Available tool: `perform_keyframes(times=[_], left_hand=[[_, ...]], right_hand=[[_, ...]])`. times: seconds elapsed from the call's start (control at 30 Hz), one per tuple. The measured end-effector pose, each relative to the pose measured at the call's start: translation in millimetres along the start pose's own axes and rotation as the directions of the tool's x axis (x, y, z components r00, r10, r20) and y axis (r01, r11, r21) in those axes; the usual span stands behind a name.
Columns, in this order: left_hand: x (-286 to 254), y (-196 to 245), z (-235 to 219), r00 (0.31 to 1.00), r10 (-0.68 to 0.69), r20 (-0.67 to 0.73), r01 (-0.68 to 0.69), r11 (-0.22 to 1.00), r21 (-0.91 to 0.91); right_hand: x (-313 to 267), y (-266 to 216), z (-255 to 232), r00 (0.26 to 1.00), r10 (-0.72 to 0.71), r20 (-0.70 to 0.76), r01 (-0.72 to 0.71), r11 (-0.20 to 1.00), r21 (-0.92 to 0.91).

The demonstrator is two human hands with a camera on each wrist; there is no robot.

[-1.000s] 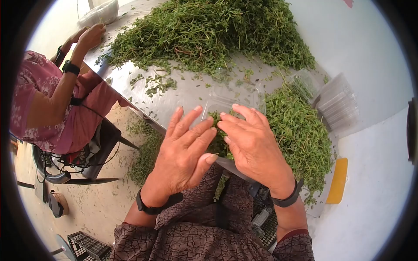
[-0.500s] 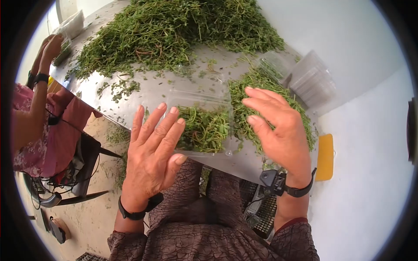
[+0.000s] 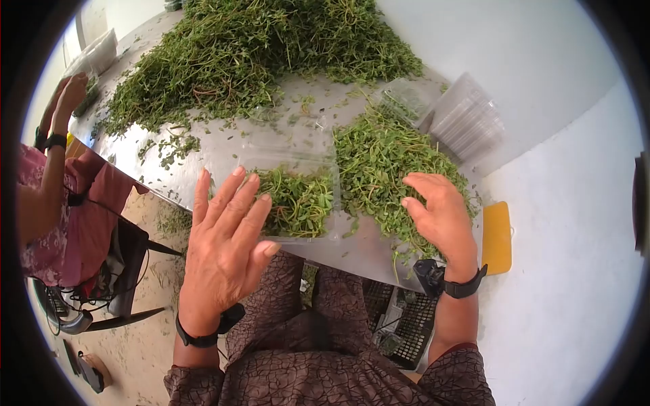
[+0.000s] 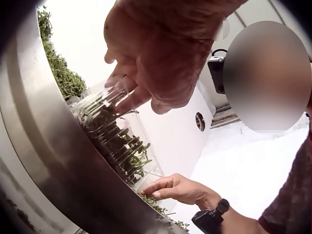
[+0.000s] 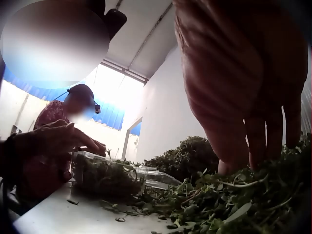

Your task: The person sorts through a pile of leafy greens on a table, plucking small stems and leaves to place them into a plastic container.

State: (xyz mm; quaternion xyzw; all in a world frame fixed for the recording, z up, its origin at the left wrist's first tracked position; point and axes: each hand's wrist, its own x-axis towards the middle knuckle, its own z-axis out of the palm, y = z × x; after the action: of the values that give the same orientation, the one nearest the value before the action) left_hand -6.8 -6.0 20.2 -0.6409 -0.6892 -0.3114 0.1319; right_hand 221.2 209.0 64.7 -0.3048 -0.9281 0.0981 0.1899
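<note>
Head view: two hands (image 3: 227,240), one clamshell (image 3: 291,196)

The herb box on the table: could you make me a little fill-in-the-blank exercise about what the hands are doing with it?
1. The clear plastic box is filled with green ____.
2. The left hand lies with straight fingers at the box's ____ side.
3. The right hand rests on a loose ____ of herbs beside the box.
4. The box stands on a shiny ____ table.

Missing words: herbs; left; pile; metal
</note>
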Motion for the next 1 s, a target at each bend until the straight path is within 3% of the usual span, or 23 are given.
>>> perform_keyframes(times=[0.2,0.4,0.5,0.63,0.8,1.0], left_hand=[[-5,4,10,1.0,0.014,0.02,-0.013,0.999,-0.048],[-6,-2,9,1.0,0.024,-0.009,-0.024,1.0,0.005],[-7,-6,6,0.999,-0.001,-0.035,0.003,0.999,0.04],[-8,-9,4,0.996,-0.04,-0.075,0.045,0.997,0.062],[-12,-9,6,0.991,-0.074,-0.108,0.074,0.997,-0.002],[-15,-10,8,0.993,-0.031,-0.116,0.026,0.999,-0.044]], right_hand=[[3,4,15,0.987,-0.149,-0.053,0.136,0.971,-0.194],[13,11,22,0.983,-0.18,-0.027,0.161,0.929,-0.333],[14,5,11,0.974,-0.182,-0.138,0.152,0.967,-0.205],[15,-3,8,0.978,-0.161,-0.135,0.137,0.975,-0.173],[15,-23,15,0.967,-0.253,0.016,0.252,0.954,-0.162],[22,-25,32,0.954,-0.294,0.063,0.301,0.92,-0.252]])
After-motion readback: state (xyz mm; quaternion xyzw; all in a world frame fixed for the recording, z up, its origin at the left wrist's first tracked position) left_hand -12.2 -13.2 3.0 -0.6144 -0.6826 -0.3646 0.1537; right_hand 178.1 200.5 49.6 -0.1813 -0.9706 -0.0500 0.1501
